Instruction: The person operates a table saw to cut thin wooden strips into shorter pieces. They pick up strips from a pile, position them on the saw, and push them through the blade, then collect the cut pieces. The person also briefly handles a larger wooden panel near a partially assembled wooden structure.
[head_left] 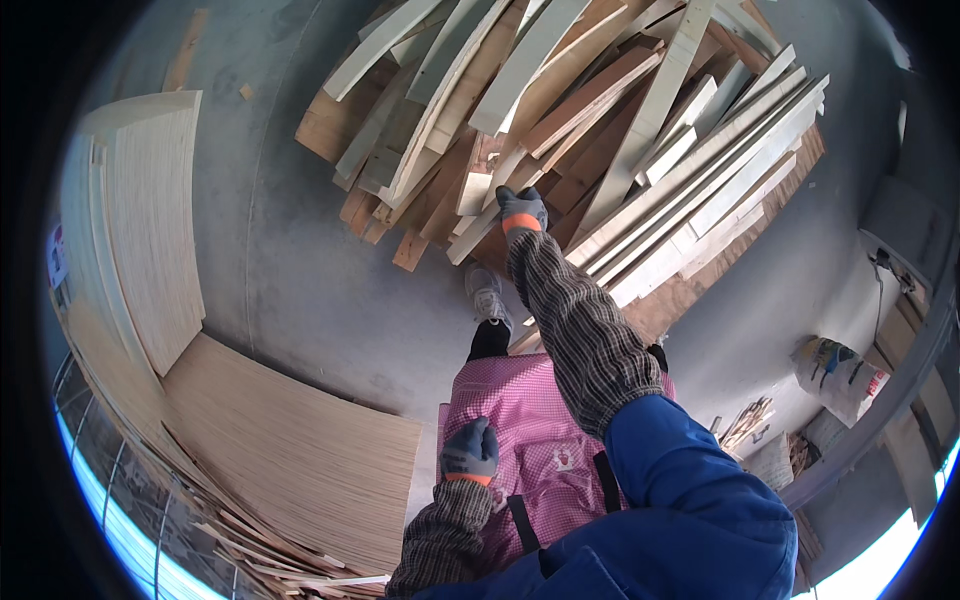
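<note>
My right hand (523, 208), in a dark grey glove with an orange cuff, reaches out to a heap of wooden boards. Its fingers are curled round the edge of a narrow pale board (474, 234) at the near side of the heap; the glove hides part of the grip. Long strips, some pale (660, 115) and some reddish brown (592, 98), lie crosswise and slanted around that spot. Close to my body, my left hand (470, 449), gloved the same way, is closed in front of the pink checked apron (520, 400), with nothing showing in it.
Stacked thin wooden sheets (290, 440) stand at the left, beside an upright stack (150, 220). My shoe (487, 292) is on the grey floor close to the heap. A printed sack (840, 375) and a bundle of thin sticks (748, 420) lie at the right.
</note>
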